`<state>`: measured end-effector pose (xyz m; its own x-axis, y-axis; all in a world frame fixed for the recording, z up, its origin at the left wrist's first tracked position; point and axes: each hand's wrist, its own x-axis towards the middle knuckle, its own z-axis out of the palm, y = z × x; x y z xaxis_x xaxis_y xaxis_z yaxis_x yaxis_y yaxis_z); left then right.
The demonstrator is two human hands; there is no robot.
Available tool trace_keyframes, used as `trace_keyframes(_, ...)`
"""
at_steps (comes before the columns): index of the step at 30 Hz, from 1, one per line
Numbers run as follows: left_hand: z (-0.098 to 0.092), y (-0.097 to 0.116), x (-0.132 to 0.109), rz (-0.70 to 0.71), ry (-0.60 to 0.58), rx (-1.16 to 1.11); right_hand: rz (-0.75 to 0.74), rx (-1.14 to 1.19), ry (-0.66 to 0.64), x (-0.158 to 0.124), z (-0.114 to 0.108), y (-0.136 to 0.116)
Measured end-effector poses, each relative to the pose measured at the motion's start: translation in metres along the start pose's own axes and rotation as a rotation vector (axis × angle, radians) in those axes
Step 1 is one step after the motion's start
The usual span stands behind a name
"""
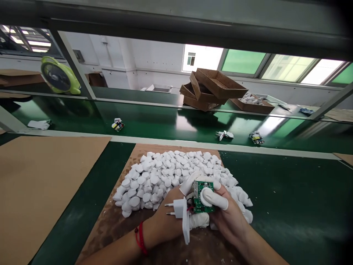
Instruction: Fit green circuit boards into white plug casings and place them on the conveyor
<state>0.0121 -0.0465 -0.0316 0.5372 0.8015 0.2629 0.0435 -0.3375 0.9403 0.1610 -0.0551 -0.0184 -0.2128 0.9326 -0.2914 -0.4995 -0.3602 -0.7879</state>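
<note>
A green circuit board (197, 207) is held between both hands above a brown board. My left hand (173, 209), with white finger covers and a red bracelet at the wrist, grips it from the left side. A white two-pin plug housing (185, 221) hangs beside the board, joined by short wires, its pins pointing left. My right hand (227, 211) holds the board's right side, and its covered thumb presses a round white piece (204, 197) on the board's face. Behind the hands lies a heap of similar white pieces (165, 176).
Across a metal rail, a green belt (154, 125) carries a few circuit assemblies (118, 125). Stacked cardboard trays (215, 88) and a yellow-green fan (59, 75) stand farther back. A cardboard sheet (46, 184) lies on the left. A metal beam crosses overhead.
</note>
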Motion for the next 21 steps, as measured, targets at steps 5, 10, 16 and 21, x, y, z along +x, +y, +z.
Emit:
trace_keyframes(5,0.002,0.002,-0.003,-0.036,0.032,0.094,-0.072,-0.092,-0.086,0.005,-0.014,0.002)
trace_keyframes(10,0.003,0.013,0.002,-0.014,0.041,0.085,-0.102,-0.175,-0.096,0.008,-0.016,0.004)
trace_keyframes(16,0.000,0.012,0.001,0.029,0.017,0.165,-0.098,-0.096,-0.050,0.006,-0.011,-0.001)
trace_keyframes(21,0.001,0.006,-0.002,0.047,0.016,0.145,-0.099,-0.077,-0.061,0.007,-0.010,-0.004)
